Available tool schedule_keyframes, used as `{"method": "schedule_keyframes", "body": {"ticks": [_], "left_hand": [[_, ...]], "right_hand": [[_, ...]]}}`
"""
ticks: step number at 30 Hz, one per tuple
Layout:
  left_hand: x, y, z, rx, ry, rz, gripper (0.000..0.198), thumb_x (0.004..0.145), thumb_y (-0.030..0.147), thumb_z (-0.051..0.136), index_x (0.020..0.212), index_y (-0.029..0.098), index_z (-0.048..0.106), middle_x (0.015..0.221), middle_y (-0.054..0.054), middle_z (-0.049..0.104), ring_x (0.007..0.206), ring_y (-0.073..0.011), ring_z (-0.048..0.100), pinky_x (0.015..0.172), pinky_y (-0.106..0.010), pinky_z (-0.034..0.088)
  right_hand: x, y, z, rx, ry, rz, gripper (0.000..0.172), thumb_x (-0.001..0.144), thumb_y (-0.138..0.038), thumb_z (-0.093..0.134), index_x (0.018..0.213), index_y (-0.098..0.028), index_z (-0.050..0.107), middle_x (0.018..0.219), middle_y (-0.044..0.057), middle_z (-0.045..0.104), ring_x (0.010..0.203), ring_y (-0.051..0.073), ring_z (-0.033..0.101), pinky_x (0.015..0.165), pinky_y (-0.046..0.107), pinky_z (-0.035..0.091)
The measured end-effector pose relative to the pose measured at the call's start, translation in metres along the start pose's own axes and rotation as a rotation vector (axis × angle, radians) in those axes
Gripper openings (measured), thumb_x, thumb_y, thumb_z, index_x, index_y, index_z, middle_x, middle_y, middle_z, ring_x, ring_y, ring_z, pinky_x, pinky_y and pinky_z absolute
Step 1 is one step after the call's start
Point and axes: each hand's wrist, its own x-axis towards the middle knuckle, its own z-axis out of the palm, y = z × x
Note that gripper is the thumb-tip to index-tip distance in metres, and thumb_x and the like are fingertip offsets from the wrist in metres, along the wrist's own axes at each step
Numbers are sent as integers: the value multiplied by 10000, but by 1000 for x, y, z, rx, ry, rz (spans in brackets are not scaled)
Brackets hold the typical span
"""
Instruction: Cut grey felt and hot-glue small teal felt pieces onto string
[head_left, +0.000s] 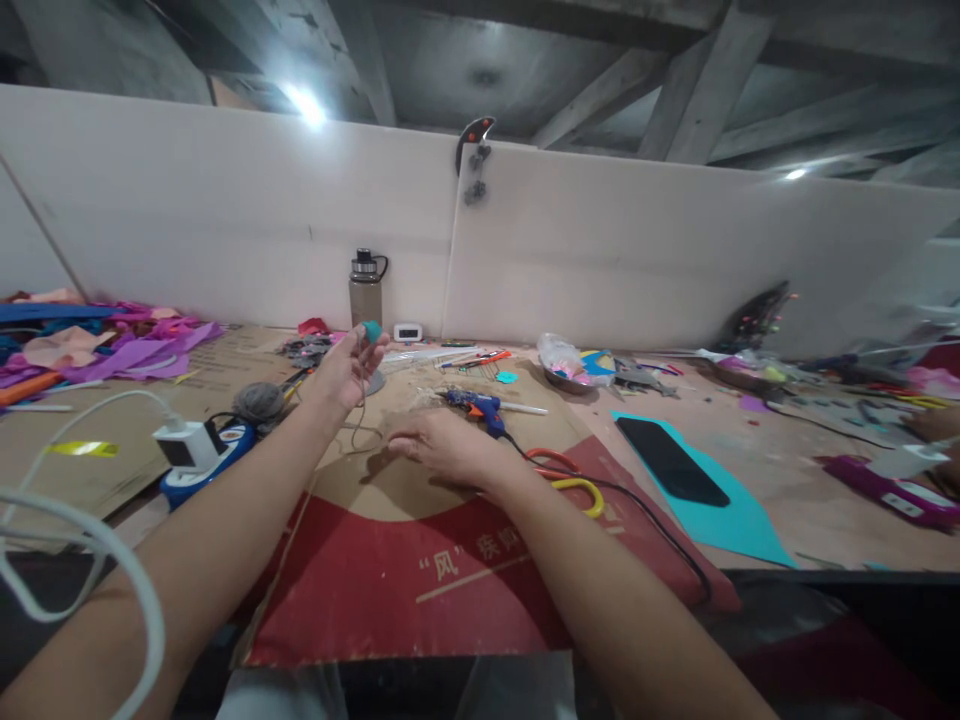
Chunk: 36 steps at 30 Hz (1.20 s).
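Observation:
My left hand (351, 368) is raised over the cardboard and pinches a small teal piece (372, 331) at its fingertips. From this hand a thin grey-brown yarn (363, 405) hangs down in a loose curve towards my right hand (442, 445). That hand is low over the board, its fingers bent together at the yarn's lower end; the fingertips are partly hidden. Just beyond it lies a blue glue gun (487, 410) with an orange trigger. Scissors (577, 495) with red and yellow handles lie partly behind my right forearm. A grey yarn ball (259, 402) sits left of my left forearm.
A red and tan cardboard sheet (360, 590) lies under my hands. Left are a blue power strip (214, 470) with a white charger and felt scraps (135, 350). A bottle (366, 300) stands behind. Right are a phone (671, 460) and a bowl (566, 381).

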Motion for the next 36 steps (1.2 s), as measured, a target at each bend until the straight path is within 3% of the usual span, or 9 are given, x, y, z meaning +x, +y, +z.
{"method": "schedule_keyframes", "body": {"ticks": [7,10,12,15,18,23,28,31,36], "left_hand": [[-12,2,10,53,-65,50,137,813,294,642,808,159,626,763,-11,703,744,-97,691,635,-138,548],[-22,-1,20,74,-128,56,138,820,297,629,845,161,633,816,-17,708,793,-116,695,652,-155,553],[-25,1,24,57,-158,67,136,829,287,615,857,155,635,830,-21,711,805,-123,694,653,-162,556],[-21,16,24,16,-94,123,125,851,261,580,858,152,639,788,-20,713,830,-133,691,647,-163,559],[-11,39,17,-23,-12,212,138,876,237,533,840,165,645,781,-6,713,905,-131,678,675,-163,561],[5,71,-4,-204,8,388,224,924,178,460,763,186,616,730,51,703,958,-42,629,793,-131,520],[16,75,-22,-129,5,518,248,956,215,398,819,201,604,863,52,717,1097,-48,555,892,-193,481],[20,70,-26,-41,56,488,257,962,250,373,829,199,587,962,44,711,1127,-53,536,897,-202,471],[26,64,-27,-24,51,462,266,962,241,363,797,208,569,853,86,706,1094,-27,550,905,-182,456]], "right_hand": [[4,13,-1,56,190,143,427,824,-298,605,1222,-148,559,1209,133,589,1092,200,547,927,347,421],[3,4,6,234,100,51,749,751,-351,689,1401,-193,353,1401,136,439,1295,210,398,1053,376,337],[2,-3,8,440,-50,21,830,759,-354,683,1449,-213,245,1312,113,529,1240,186,461,1025,360,372],[0,-10,6,681,-261,97,561,817,-346,614,1327,-184,445,951,43,659,899,141,618,822,296,480],[-3,-9,-6,741,-227,155,292,812,-351,612,1035,-163,632,780,0,624,676,95,585,689,253,478],[-12,-7,-32,833,22,130,251,766,-366,657,959,-205,644,713,-20,576,614,92,539,660,268,508],[-25,-13,-47,1147,38,-68,292,744,-479,657,927,-253,633,701,-25,522,578,114,546,563,300,544],[-32,-24,-53,1152,-111,-197,248,805,-479,594,823,-240,659,740,19,587,614,138,605,551,287,538],[-36,-46,-53,794,-619,-279,310,851,-446,555,789,-198,731,956,102,694,833,173,650,728,271,511]]}}
